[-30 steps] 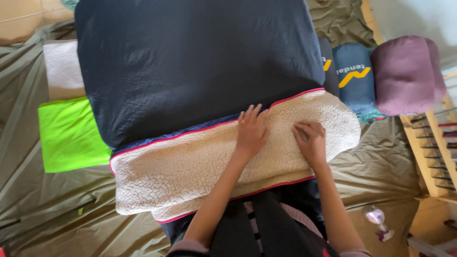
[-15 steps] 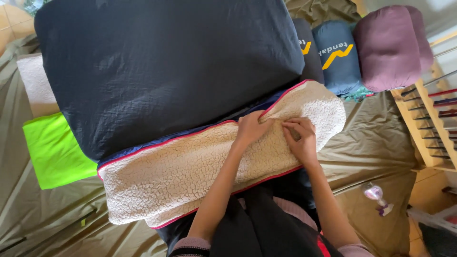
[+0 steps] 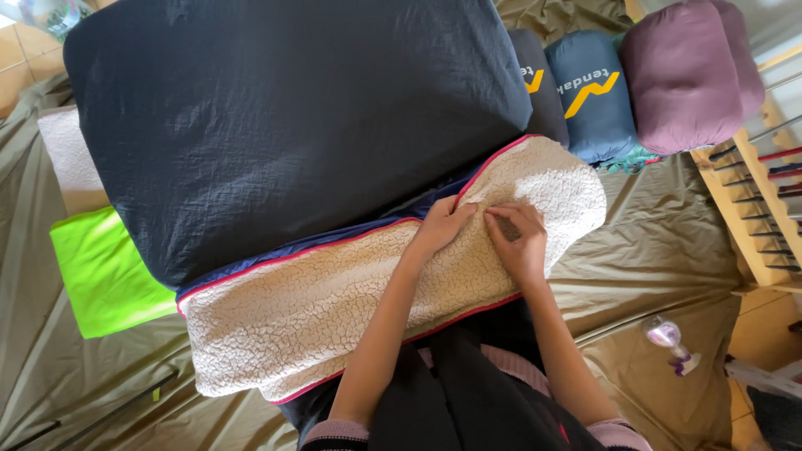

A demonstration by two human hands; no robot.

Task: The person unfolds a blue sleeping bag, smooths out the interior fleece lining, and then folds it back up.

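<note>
A cream fleece blanket with pink trim is folded back in a thick band over its dark navy quilted side, lying on an olive sheet. My left hand and my right hand meet on the fleece near its far pink edge. The fingertips of both pinch the fleece pile between them. My forearms reach up from the bottom of the view over my dark clothing.
A bright green folded item and a pale fleece piece lie at the left. Two blue stuff sacks and a purple one sit at the top right beside a wooden rack. A small clear glass rests on the olive sheet.
Both hands slid from lying flat on the fleece up toward its far edge and came together, fingers now pinching the fabric.
</note>
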